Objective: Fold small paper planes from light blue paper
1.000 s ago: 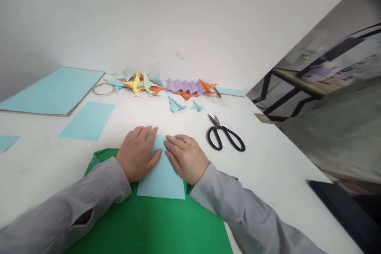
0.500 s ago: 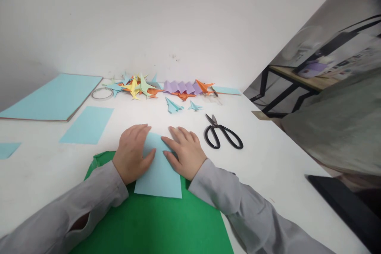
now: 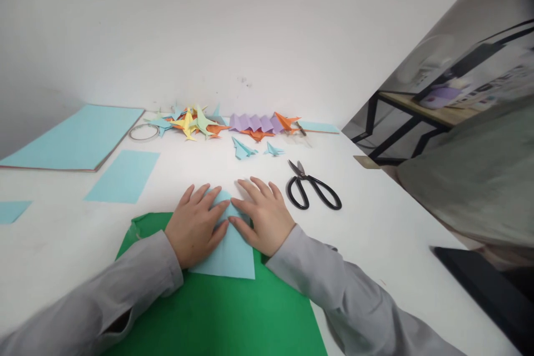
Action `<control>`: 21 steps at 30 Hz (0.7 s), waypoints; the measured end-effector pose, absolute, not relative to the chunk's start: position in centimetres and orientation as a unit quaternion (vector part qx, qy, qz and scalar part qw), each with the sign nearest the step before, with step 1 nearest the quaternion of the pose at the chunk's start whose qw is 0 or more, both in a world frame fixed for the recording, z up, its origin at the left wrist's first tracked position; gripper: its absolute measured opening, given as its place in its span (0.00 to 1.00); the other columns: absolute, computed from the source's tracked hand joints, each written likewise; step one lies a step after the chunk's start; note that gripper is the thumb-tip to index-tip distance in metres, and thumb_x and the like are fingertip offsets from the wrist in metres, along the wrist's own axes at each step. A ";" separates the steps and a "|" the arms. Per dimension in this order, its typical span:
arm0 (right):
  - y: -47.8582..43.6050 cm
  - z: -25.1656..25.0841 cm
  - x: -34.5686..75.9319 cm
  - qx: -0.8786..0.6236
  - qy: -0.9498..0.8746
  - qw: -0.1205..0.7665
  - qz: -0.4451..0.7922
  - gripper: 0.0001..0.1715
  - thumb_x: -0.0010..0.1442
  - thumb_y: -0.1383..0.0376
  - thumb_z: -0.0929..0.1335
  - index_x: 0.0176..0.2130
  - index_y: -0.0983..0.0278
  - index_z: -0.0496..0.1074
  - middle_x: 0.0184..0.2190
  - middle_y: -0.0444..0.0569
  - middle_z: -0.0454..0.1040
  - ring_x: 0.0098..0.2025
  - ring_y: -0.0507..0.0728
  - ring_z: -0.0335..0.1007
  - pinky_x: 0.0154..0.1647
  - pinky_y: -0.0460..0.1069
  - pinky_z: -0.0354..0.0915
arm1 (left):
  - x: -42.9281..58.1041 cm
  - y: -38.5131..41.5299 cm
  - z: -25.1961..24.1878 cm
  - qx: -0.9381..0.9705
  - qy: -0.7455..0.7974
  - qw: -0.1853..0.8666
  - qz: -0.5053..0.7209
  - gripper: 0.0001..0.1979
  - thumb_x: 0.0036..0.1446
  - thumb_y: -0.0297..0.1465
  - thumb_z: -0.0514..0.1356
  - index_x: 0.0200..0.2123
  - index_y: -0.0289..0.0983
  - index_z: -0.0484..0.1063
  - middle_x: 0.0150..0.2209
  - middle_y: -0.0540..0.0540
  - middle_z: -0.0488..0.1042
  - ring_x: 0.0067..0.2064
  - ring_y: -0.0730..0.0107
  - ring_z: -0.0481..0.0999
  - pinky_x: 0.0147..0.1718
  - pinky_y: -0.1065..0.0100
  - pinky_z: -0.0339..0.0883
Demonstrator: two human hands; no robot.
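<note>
A light blue sheet of paper (image 3: 231,258) lies partly over a green mat (image 3: 217,317) in front of me. My left hand (image 3: 197,226) rests on the paper's left side, fingers spread, its thumb and index fingertip near the sheet's middle. From the right, my right hand (image 3: 263,214) presses on the sheet with its fingers apart, and its index fingertip nearly meets the left one. Both hands hide much of the paper's upper part. Black-handled scissors (image 3: 311,186) lie partly open to the right of my right hand.
Blue rectangles of paper (image 3: 123,176) and a large blue stack (image 3: 75,136) lie left. Along the wall sit folded paper figures (image 3: 196,122), a pleated purple strip (image 3: 252,122) and small blue folded planes (image 3: 243,148). A person in a pale garment (image 3: 471,172) is at the right.
My left hand has slid to the right over the paper, and its fingers have spread. My right hand has shifted only slightly, with its fingers a little more apart.
</note>
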State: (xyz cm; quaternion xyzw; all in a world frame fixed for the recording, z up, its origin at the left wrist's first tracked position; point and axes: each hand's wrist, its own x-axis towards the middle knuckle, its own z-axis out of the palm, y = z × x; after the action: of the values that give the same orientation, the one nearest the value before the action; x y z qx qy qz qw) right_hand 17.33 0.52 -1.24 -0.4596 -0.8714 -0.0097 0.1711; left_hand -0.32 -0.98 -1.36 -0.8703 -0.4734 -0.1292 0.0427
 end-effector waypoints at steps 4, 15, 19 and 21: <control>0.1 -1.1 17.2 -0.454 -0.869 0.196 -0.019 0.16 0.56 0.59 0.62 0.37 0.64 0.74 0.52 0.55 0.65 0.57 0.66 0.51 0.54 0.65 0.45 | -0.3 -1.0 -1.3 -0.875 -0.466 0.041 -0.128 0.19 0.58 0.35 0.46 0.50 0.38 0.65 0.56 0.41 0.62 0.58 0.53 0.57 0.54 0.47 0.48; 1.0 -2.9 17.2 -0.464 -0.852 0.243 -0.016 0.16 0.56 0.61 0.62 0.42 0.62 0.72 0.50 0.55 0.66 0.55 0.63 0.55 0.55 0.65 0.43 | -0.1 -0.7 -1.6 -0.902 -0.419 0.020 -0.100 0.22 0.60 0.33 0.43 0.55 0.31 0.58 0.57 0.40 0.61 0.59 0.60 0.55 0.55 0.54 0.47; 1.1 -2.8 17.2 -0.457 -0.854 0.250 -0.013 0.15 0.56 0.61 0.62 0.40 0.63 0.73 0.49 0.55 0.67 0.54 0.63 0.55 0.55 0.64 0.44 | -0.1 -0.7 -1.4 -0.902 -0.419 0.020 -0.103 0.23 0.60 0.34 0.43 0.56 0.33 0.57 0.57 0.41 0.60 0.59 0.61 0.55 0.55 0.55 0.48; 1.2 -2.7 17.2 -0.446 -0.856 0.261 -0.017 0.13 0.56 0.61 0.62 0.36 0.62 0.74 0.48 0.54 0.68 0.54 0.63 0.56 0.55 0.63 0.44 | 0.0 -0.7 -1.3 -0.901 -0.421 0.024 -0.101 0.23 0.59 0.35 0.44 0.55 0.32 0.58 0.57 0.41 0.61 0.58 0.60 0.56 0.55 0.55 0.48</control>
State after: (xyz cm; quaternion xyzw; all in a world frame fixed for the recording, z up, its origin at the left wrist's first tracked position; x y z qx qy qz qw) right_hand 17.20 1.21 -2.71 -0.4459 -0.8559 -0.0168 0.2614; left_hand 0.00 -0.69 -1.32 -0.9012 -0.4206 -0.1015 0.0245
